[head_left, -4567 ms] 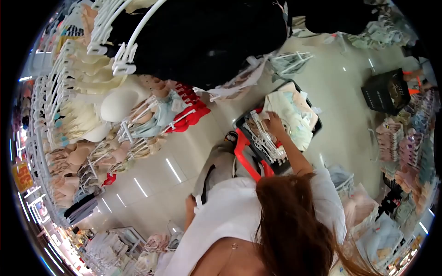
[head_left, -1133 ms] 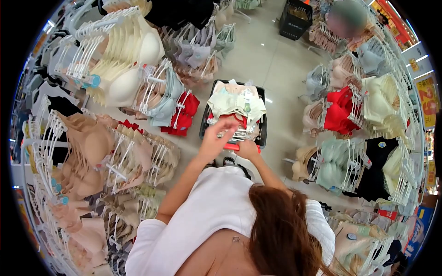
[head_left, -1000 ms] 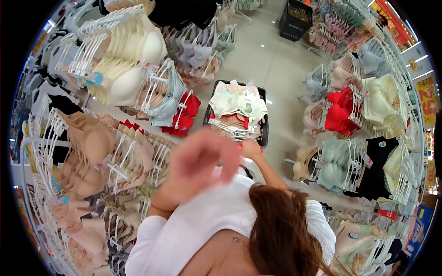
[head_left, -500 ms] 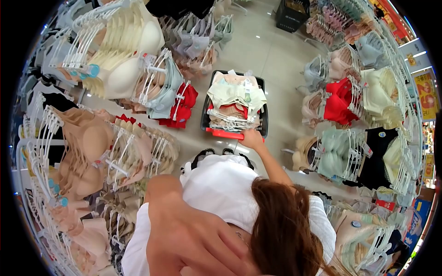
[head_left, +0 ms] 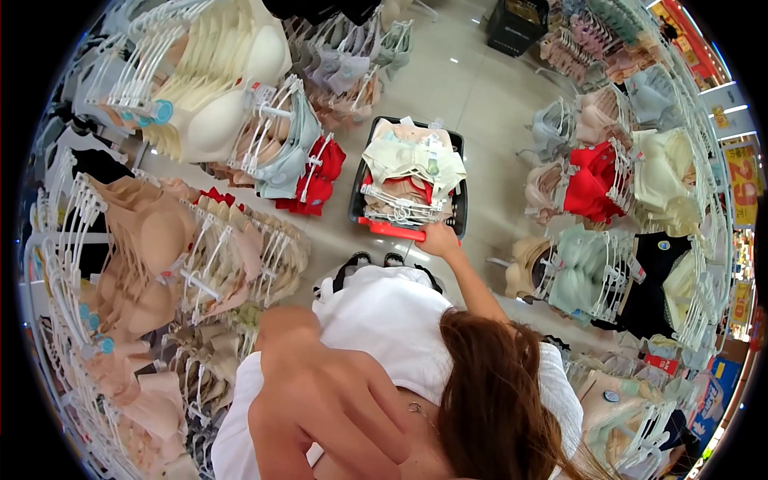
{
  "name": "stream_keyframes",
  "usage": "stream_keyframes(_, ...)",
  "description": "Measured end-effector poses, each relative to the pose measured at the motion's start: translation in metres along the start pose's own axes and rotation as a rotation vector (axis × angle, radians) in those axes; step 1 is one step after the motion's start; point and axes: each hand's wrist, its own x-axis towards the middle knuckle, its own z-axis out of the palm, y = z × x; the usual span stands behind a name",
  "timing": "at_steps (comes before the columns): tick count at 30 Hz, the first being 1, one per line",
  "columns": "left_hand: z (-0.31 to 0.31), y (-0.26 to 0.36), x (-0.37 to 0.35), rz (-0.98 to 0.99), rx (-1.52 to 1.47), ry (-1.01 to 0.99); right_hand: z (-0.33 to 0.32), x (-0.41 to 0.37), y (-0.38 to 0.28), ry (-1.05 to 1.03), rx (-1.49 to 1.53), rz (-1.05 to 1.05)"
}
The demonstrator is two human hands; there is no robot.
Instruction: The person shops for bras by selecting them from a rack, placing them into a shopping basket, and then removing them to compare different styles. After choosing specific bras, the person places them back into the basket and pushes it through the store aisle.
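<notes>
A black basket (head_left: 358,192) with a red handle (head_left: 392,230) stands on the floor ahead of my feet. Bras on white hangers fill it, a pale cream one (head_left: 412,164) on top and beige and red ones beneath. My right hand (head_left: 438,238) is closed round the right end of the handle. Close to the camera, my left hand (head_left: 336,408) is raised before my chest, near the neckline of the white shirt (head_left: 384,320). Its fingers bend downward, slightly apart, and their tips are partly hidden; nothing shows in them.
Racks of hanging bras line both sides, beige ones (head_left: 144,240) at the left, red (head_left: 594,182) and black ones (head_left: 658,280) at the right. Another black basket (head_left: 516,28) stands farther up the tiled aisle (head_left: 480,104). Yellow price signs (head_left: 742,180) hang at the far right.
My left hand has shifted slightly down and left, its fingers a little more bent, uncovering a necklace pendant. My right hand still holds the handle. The racks appear slightly shifted.
</notes>
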Motion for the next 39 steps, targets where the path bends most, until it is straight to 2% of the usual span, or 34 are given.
stream_keyframes(1, -0.002, 0.001, 0.005, 0.071, 0.050, -0.004, 0.000, 0.000, 0.000, -0.002, -0.001, -0.003)
stream_keyframes(7, -0.006, -0.001, -0.001, 0.132, 0.206, -0.061, 0.001, 0.000, 0.001, 0.006, 0.012, -0.017)
stream_keyframes(14, -0.007, -0.005, 0.005, 0.109, 0.076, -0.055, -0.003, 0.000, -0.001, -0.029, 0.015, 0.016)
stream_keyframes(16, 0.001, -0.005, 0.008, 0.122, 0.150, 0.097, -0.002, 0.000, -0.001, -0.028, 0.017, 0.013)
stream_keyframes(17, 0.010, -0.019, 0.014, 0.123, 0.152, 0.096, -0.002, 0.000, -0.001, -0.033, 0.013, 0.014)
stream_keyframes(19, 0.029, -0.054, 0.031, 0.824, 0.333, 0.609, -0.003, 0.000, -0.001, -0.038, 0.009, 0.013)
stream_keyframes(20, 0.025, -0.044, 0.025, 0.826, 0.334, 0.607, -0.003, 0.000, -0.001, -0.045, 0.014, 0.008)
stream_keyframes(22, 0.009, -0.011, 0.010, 0.204, 0.152, 0.200, -0.005, 0.001, 0.000, -0.050, 0.017, -0.001)
stream_keyframes(23, 0.003, -0.007, 0.009, 0.206, 0.156, 0.198, -0.004, 0.002, 0.001, -0.060, 0.018, 0.004)
stream_keyframes(25, -0.007, -0.003, 0.006, 0.110, 0.060, -0.070, -0.004, 0.003, 0.000, -0.081, 0.001, 0.019)
stream_keyframes(29, -0.010, 0.000, 0.003, 0.024, 0.063, -0.096, -0.005, 0.004, -0.001, -0.080, 0.010, 0.030)
stream_keyframes(32, 0.004, -0.008, 0.008, 0.109, 0.071, -0.063, -0.003, 0.004, 0.001, -0.086, 0.007, 0.032)
stream_keyframes(34, 0.026, -0.016, 0.008, 0.256, 0.208, 0.359, -0.002, 0.004, 0.002, -0.057, 0.011, 0.015)
stream_keyframes(38, 0.019, -0.013, 0.010, 0.249, 0.230, 0.280, -0.004, 0.004, 0.001, -0.079, 0.006, 0.025)
stream_keyframes(39, 0.016, -0.013, 0.010, 0.253, 0.200, 0.203, -0.004, 0.004, 0.000, -0.075, 0.009, 0.028)
